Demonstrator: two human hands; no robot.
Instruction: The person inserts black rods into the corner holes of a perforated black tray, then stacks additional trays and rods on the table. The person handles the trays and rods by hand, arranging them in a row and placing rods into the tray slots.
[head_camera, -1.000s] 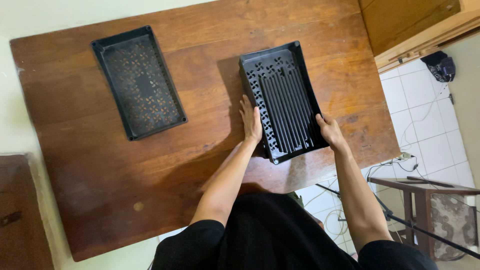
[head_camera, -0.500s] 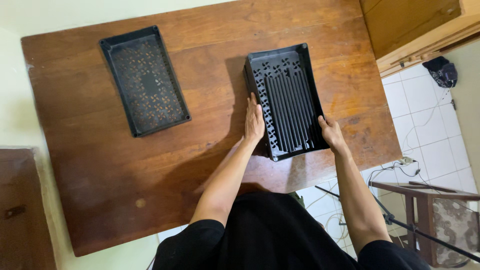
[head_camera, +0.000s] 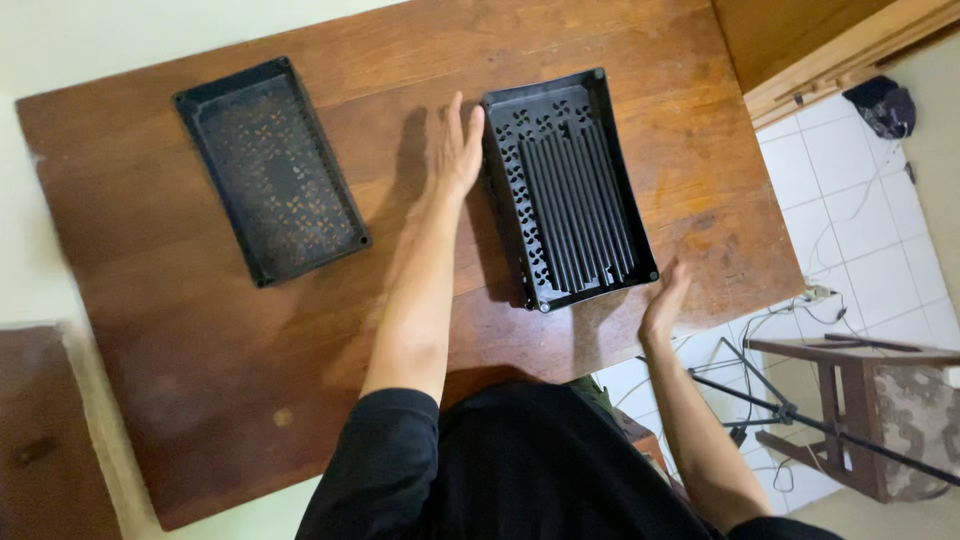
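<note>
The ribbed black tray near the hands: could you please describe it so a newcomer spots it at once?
On the brown wooden table, look right of the left hand. The ribbed tray lies there, with long raised ribs; the flat tray further left has only small cut-outs.

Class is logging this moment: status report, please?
Left hand open, flat beside ribbed black tray. Right hand open, off its near corner. Second black tray lies apart, left.

The left hand (head_camera: 456, 150) sits at upper centre of the frame, flat and open, fingers together and pointing up-frame, its bare forearm stretched straight from a black sleeve. The right hand (head_camera: 667, 300) sits lower right, open, fingers loosely raised, wrist bent, forearm angling down-frame.
</note>
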